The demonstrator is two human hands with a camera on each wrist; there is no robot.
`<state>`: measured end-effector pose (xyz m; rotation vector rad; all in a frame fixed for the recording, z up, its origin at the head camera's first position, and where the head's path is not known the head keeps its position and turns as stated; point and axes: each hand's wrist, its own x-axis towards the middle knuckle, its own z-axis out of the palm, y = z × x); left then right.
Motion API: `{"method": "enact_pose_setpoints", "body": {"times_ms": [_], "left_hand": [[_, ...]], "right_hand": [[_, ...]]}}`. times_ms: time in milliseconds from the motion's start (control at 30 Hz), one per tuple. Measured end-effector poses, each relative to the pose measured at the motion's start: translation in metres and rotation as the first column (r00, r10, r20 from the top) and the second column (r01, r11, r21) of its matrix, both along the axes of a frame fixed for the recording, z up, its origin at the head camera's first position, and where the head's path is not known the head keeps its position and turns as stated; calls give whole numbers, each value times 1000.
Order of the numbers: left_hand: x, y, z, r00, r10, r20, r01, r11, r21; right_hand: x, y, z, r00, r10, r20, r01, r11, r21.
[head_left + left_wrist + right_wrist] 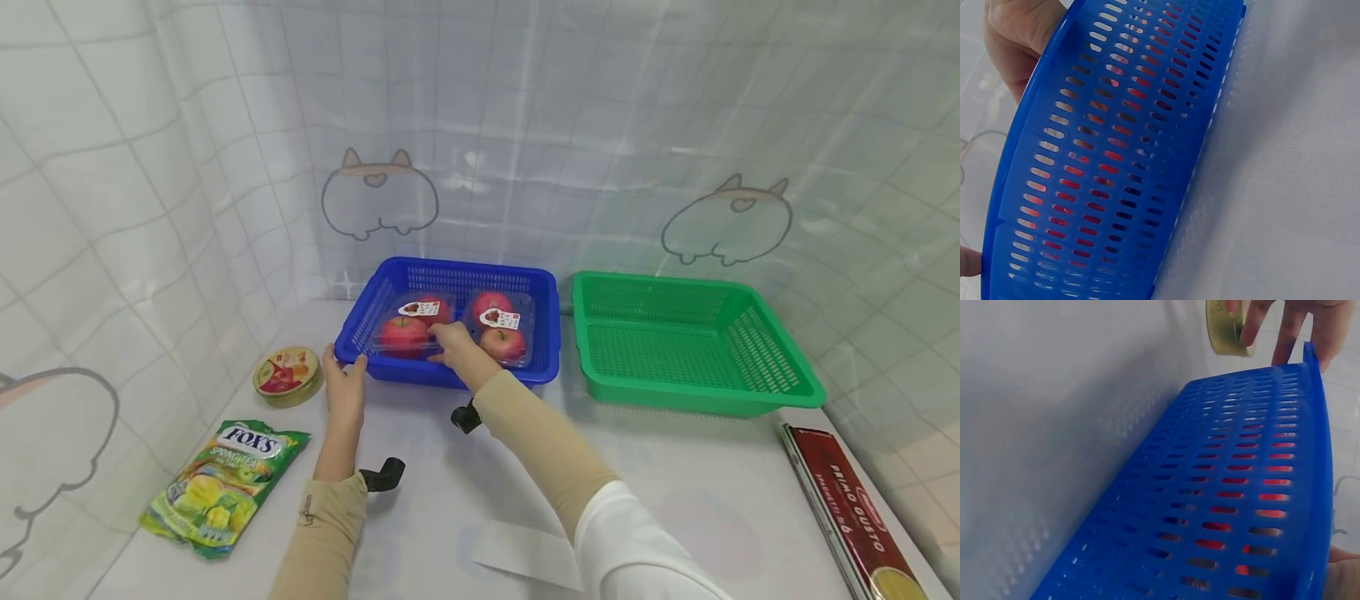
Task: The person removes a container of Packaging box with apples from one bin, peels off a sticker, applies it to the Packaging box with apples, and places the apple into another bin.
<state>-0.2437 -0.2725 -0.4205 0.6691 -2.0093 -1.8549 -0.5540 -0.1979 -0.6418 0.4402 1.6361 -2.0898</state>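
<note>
Nearest the head camera, a white paper slip [525, 550] lies on the worktop [675, 500] between the person's two sleeved forearms. Beyond it, the left hand [343, 385] holds the near left corner of the blue basket [450, 271], thumb over the rim, fingers on the outer wall. The right hand [456, 343] reaches over the near rim, its fingers curled onto the near edge of the left apple pack [408, 329]; whether that grip is firm or only a touch cannot be told. A second apple pack [501, 325] sits just beside the first, both inside the basket. The green basket [772, 387] stands to the right, nothing visible in it. A round candy tin [286, 372], a green sweets bag [225, 483] and a red pasta box [847, 508] lie on the worktop outside both baskets.

From the left wrist, the basket's perforated wall [1110, 156] fills the view, red showing through the slots; fingers [1019, 37] clasp the rim at the top left.

From the right wrist, the same wall [1229, 487] appears, with the other hand's fingers [1329, 331] at the far corner and the tin [1225, 328] behind.

Judgement: both apple packs are seated in the blue basket; three items remain outside, so the work looks partly done
</note>
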Motion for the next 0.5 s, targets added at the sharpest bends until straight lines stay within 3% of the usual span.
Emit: {"method": "enact_pose_setpoints", "body": {"times_ms": [100, 267, 400, 500], "left_hand": [[1, 0, 0, 1000, 7, -18, -7, 1000, 5], [-1, 1, -2, 999, -1, -40, 1, 1000, 8], [-2, 1, -4, 999, -6, -32, 7, 1000, 4], [-2, 2, -5, 1000, -10, -24, 10, 1000, -4]], "right_hand": [[-9, -7, -12, 1000, 5, 12, -5, 1000, -12], [-6, -7, -7, 999, 48, 24, -49, 998, 25], [4, 3, 10, 995, 90, 47, -93, 994, 56], [24, 16, 40, 994, 90, 64, -95, 992, 84]]}}
